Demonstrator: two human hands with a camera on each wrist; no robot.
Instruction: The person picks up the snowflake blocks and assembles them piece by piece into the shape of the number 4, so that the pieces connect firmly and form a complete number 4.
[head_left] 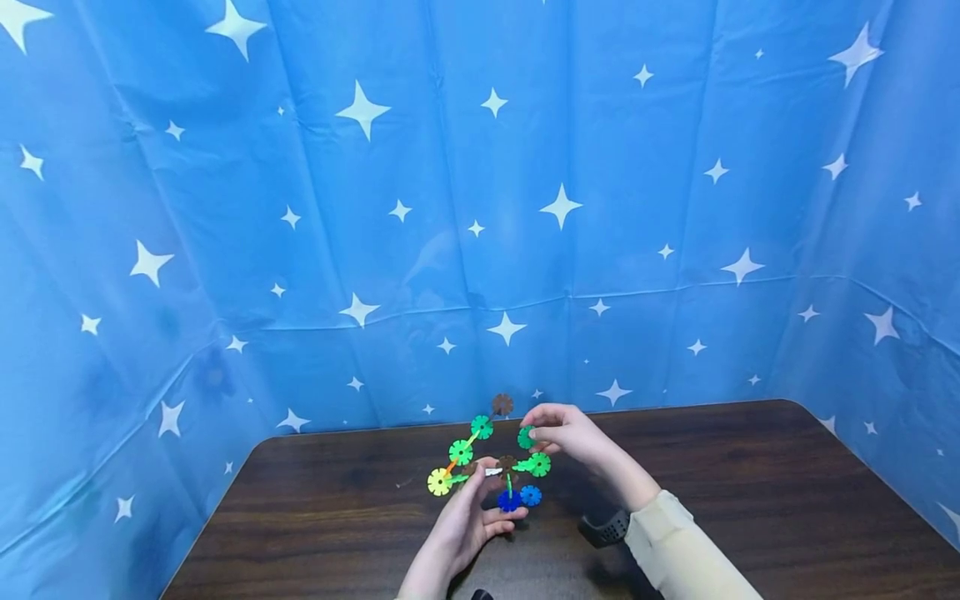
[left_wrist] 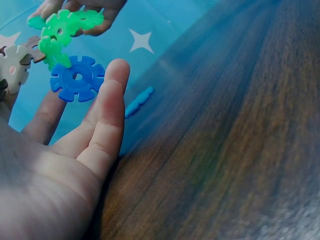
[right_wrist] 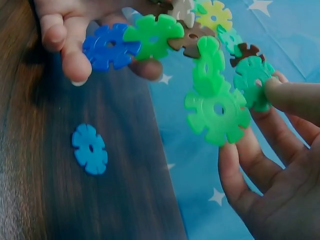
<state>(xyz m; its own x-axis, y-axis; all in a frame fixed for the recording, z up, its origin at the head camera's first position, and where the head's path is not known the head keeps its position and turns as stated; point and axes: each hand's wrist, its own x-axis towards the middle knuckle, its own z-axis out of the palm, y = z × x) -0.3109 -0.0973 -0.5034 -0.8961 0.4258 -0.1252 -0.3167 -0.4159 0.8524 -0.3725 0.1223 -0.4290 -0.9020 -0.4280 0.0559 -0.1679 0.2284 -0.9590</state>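
My left hand (head_left: 467,525) holds a chain of notched plastic snowflake discs between thumb and fingers, near a white disc (head_left: 492,472) and a brown disc (head_left: 507,467). The chain's left branch climbs through a yellow disc (head_left: 438,482) and green ones to a brown disc (head_left: 502,404) on top. A dark blue disc (right_wrist: 111,47) hangs by the left fingers, joined to a light green disc (right_wrist: 152,37). My right hand (head_left: 573,435) pinches a teal-green disc (right_wrist: 245,77) close to the bright green disc (right_wrist: 218,117) at the chain's right end; whether these touch, I cannot tell.
One loose light blue disc (right_wrist: 90,150) lies on the dark wooden table (head_left: 315,508), under the hands. Behind the table hangs a blue curtain (head_left: 480,275) with white stars. A dark wrist strap (head_left: 604,528) sits by the right sleeve.
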